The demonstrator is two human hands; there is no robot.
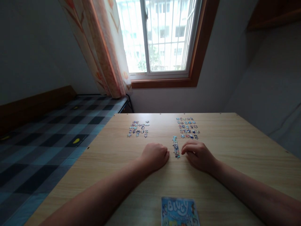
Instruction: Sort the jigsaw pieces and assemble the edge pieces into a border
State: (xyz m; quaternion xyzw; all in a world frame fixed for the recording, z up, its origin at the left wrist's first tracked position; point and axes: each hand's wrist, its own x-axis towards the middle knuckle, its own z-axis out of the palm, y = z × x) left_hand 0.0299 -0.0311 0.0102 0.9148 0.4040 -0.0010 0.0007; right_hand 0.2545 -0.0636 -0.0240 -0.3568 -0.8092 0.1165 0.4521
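A narrow strip of joined jigsaw pieces (pixel 176 147) lies on the wooden table between my two hands. Just left of it, my left hand (pixel 156 155) rests closed in a fist, and its curled fingers hide whatever may be inside. My right hand (pixel 197 155) is on the other side, fingers loosely bent and a little apart, its fingertips close to the strip's right edge with nothing visible between them. Beyond the hands, loose puzzle pieces (pixel 187 127) are laid out in rows at the right. Another spread of loose pieces (pixel 138 128) lies at the left.
Nearest me on the table (pixel 113 175) is a blue picture sheet or box marked "Bluey" (pixel 180 212). A bed with a checked cover (pixel 54 135) runs along the left side. Past the table's far edge are a barred window (pixel 164 37) and a patterned curtain (pixel 101 47).
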